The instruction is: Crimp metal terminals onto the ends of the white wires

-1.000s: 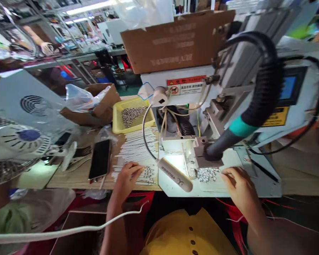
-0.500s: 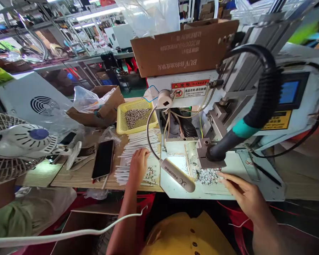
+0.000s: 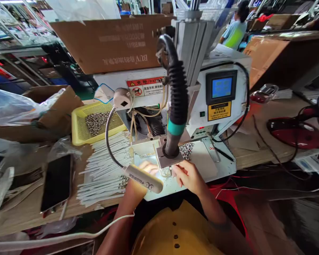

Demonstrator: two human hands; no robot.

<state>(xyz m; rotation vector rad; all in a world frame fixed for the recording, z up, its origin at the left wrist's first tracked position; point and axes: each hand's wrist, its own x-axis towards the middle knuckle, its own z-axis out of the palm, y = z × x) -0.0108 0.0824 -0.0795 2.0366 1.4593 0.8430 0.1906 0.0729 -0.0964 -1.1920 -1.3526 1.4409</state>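
My right hand [image 3: 189,176] is closed in a pinch just below the metal block [image 3: 170,159] of the machine; whatever its fingertips hold is too small to make out. Across from it, my left hand [image 3: 146,171] is under the lit work area with fingers curled together, partly covered by the lamp head [image 3: 143,179]. I cannot tell what it grips. A pile of small metallic parts [image 3: 186,151] lies on the white machine base, behind my right hand. To the left, many thin white strips [image 3: 103,170] with small ends are spread in rows on the table.
A yellow basket [image 3: 76,129] of small parts stands behind the strips. A black phone [image 3: 57,182] lies left of them. The lamp's bent neck [image 3: 106,138] and a thick black hose [image 3: 179,92] hang near my hands. A white cable [image 3: 95,233] crosses the lower left.
My left hand has moved from the white strips right to the machine. My right hand has left the pile of small parts and come under the metal block. The view has turned right.
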